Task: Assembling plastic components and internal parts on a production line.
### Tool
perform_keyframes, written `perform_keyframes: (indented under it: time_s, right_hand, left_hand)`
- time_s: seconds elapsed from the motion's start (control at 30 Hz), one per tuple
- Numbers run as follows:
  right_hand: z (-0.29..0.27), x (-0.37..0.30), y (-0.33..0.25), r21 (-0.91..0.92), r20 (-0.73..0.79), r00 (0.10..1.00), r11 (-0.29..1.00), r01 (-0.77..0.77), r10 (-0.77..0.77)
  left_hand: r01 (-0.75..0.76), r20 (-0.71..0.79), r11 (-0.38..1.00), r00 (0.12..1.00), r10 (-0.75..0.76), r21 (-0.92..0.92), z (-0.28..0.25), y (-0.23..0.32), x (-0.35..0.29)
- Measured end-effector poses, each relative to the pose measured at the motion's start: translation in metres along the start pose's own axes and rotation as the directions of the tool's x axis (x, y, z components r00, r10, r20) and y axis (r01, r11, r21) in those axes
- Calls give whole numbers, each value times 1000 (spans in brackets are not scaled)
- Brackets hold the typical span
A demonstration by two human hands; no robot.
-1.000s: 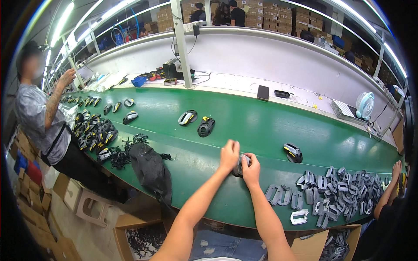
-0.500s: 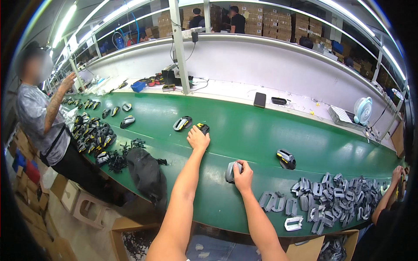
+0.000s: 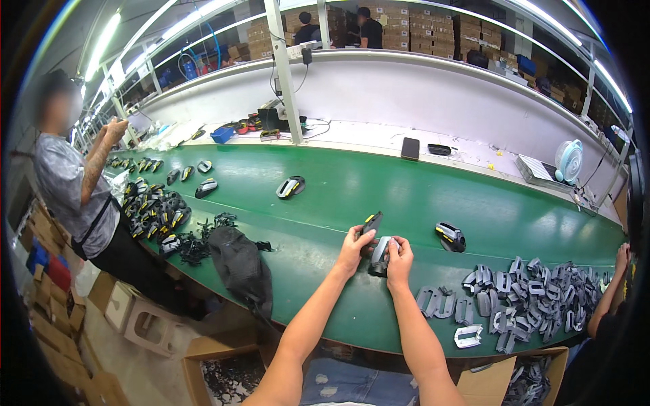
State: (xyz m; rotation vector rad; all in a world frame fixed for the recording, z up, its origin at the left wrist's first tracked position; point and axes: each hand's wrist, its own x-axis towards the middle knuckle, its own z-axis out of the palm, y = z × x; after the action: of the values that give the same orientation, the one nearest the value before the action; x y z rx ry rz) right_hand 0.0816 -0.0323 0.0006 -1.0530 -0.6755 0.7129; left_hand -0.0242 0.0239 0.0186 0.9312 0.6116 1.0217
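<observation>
No text, number or sign legible from where I stand. Cartons [image 3: 433,34] stacked beyond the wall [image 3: 406,81]: small pale patches [image 3: 405,24] on some sides, label-like, too small and far off for me to read. White panel [image 3: 116,74] up at my left, by the frame: I can't tell whether it bears print.

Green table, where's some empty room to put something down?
The green table is bare beyond the left hand and right hand, up to the white shelf, and between the dark bag and left hand. Crowded: the grey pile right, the black-and-yellow pile left.
</observation>
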Motion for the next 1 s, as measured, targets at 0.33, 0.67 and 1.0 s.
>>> perform_keyframes:
  time_s: [0.33,0.67,1.0]
  right_hand:
    - [2,-4,0,-26,24,1000,1000,-8,9]
    - [-4,-3,-18,-23,-64,995,997,77,-78]
    - [8,-4,-33,30,39,991,991,127,-129]
  left_hand:
    - [60,86,966,996,-40,-251,-20,-9,2]
    - [-313,-37,917,943,332,246,-9,-6,-4]
    - [-198,136,896,978,155,398,-9,-18,-2]
